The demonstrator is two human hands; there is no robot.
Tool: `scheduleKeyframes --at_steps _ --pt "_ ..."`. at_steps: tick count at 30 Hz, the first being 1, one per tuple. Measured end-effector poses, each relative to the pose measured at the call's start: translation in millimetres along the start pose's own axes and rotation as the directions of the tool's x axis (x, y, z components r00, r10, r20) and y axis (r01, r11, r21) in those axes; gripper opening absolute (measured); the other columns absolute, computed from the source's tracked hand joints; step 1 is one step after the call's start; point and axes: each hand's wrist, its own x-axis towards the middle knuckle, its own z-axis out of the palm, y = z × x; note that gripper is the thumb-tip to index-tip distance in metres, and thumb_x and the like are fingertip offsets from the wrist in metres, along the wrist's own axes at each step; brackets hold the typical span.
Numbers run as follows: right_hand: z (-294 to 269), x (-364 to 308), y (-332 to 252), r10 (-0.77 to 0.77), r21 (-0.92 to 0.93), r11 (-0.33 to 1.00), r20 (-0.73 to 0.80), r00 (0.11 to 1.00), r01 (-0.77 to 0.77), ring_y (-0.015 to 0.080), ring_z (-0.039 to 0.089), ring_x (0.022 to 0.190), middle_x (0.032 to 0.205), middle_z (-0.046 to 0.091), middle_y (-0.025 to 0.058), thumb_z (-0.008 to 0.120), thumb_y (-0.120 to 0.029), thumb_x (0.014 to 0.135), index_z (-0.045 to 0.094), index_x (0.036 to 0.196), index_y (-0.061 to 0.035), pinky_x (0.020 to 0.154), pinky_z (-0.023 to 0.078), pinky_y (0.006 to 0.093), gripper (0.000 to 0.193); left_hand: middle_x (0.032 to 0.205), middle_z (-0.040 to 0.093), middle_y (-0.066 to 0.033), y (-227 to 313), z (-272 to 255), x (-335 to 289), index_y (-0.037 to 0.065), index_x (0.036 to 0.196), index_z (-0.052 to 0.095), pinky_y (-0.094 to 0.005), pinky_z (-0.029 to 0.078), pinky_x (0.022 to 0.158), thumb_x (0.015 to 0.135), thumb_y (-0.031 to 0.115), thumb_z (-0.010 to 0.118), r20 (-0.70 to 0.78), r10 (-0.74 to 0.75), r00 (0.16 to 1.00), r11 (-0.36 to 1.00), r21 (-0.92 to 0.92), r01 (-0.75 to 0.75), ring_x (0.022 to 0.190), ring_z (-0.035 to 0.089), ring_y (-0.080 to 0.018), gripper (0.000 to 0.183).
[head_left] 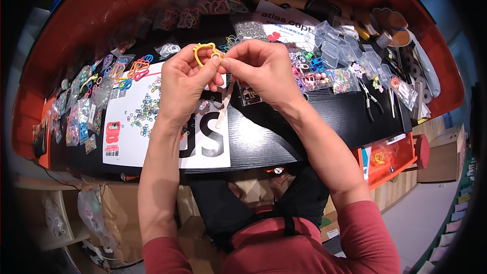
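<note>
Above the middle of the dark table, my left hand (pixel 183 85) pinches a yellow animal-shaped clasp (pixel 196 54) between thumb and fingers. The clasp is an open outline with small ears, and its lower part is hidden behind the fingertips. Thumb and forefinger of my right hand (pixel 266 73) are pressed together at the clasp's right edge. A tiny ring seems to sit where the fingertips meet; what the right fingers grip is too small to make out. Below the hands, a white printed sheet (pixel 129 144) carries many small coloured rings (pixel 147 109).
Left lie bags of beads (pixel 81 116) and coloured clasps (pixel 139 67). Right are a compartment box (pixel 312 78), clear cases (pixel 332 45) and pliers (pixel 372 102). A wooden stick (pixel 223 109) crosses the sheet. A raised red rim (pixel 127 2) curves behind; an orange drawer (pixel 388 165) stands out at right.
</note>
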Motion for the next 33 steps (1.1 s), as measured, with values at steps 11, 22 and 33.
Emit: scheduleKeyframes --at_steps 11,22,33 --pt "-11 2 -9 0.233 0.250 0.924 0.235 0.944 -0.290 0.0036 0.054 0.064 0.078 0.069 0.0039 0.070 -0.011 0.083 0.067 0.085 -0.0017 0.054 0.039 0.0206 0.011 0.083 0.069 -0.0064 8 -3 -3 0.000 0.107 0.062 -0.0175 0.049 0.056 0.094 0.003 0.063 0.124 -0.017 0.992 0.999 0.045 0.011 0.065 0.064 -0.0068 0.013" --pt "-7 -2 -9 0.222 0.366 0.880 0.244 0.944 -0.302 0.0056 0.055 0.066 0.076 0.065 0.0035 0.064 -0.007 0.082 0.064 0.082 -0.0003 0.059 0.041 0.0207 0.007 0.089 0.067 -0.0073 13 3 -7 -0.002 0.108 0.057 -0.0193 0.052 0.059 0.090 -0.005 0.064 0.112 0.000 0.994 0.999 0.043 -0.005 0.069 0.066 -0.0096 0.019" --pt "-8 0 0 0.212 0.319 0.906 0.225 0.951 -0.277 0.0049 0.054 0.066 0.075 0.064 0.0008 0.066 -0.009 0.081 0.067 0.082 -0.0012 0.057 0.040 0.0205 0.008 0.095 0.067 -0.0062 2 8 -13 -0.003 0.105 0.058 -0.0221 0.053 0.074 0.088 -0.006 0.065 0.062 0.246 0.967 0.926 0.281 -0.253 0.083 0.066 -0.0099 0.019"
